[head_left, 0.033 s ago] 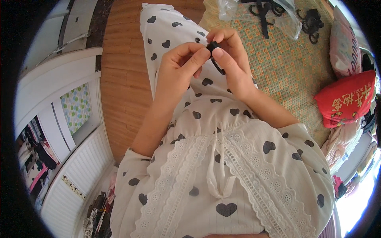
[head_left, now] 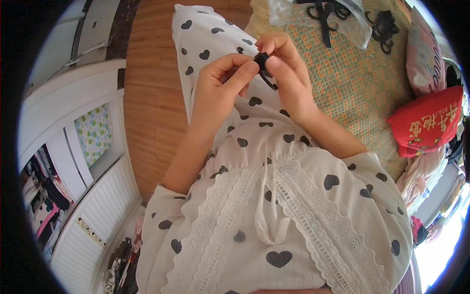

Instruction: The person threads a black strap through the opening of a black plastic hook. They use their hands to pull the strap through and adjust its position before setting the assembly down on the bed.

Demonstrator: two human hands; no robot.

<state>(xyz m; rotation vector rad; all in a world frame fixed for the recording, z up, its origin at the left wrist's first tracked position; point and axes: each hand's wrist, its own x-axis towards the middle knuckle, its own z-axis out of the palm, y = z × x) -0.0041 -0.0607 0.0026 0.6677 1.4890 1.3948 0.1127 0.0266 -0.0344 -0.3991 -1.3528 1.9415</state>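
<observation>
Over my lap, both hands meet at a small black plastic hook (head_left: 262, 59). My left hand (head_left: 221, 82) pinches its block-like end between thumb and fingers. My right hand (head_left: 290, 81) grips the same piece from the other side, its thumb lying along it. A thin curved arm of the hook points down from between my hands, and another curved tip shows above the left fingers. The fingertips cover part of the piece. Below lies my white dress (head_left: 267, 134) with black hearts.
On the green-and-orange patterned mat (head_left: 357, 93) lie a clear plastic bag (head_left: 281, 14) with black hook pieces (head_left: 325, 24) and a cluster of black hooks (head_left: 384, 29). A pink-white package (head_left: 423, 61) and a red cushion-like bag (head_left: 426, 125) sit right. Wooden floor (head_left: 154, 108) shows left.
The hook has turned slightly, showing more of its block end. My right thumb has shifted a little to the right along it. My left hand has stayed almost still.
</observation>
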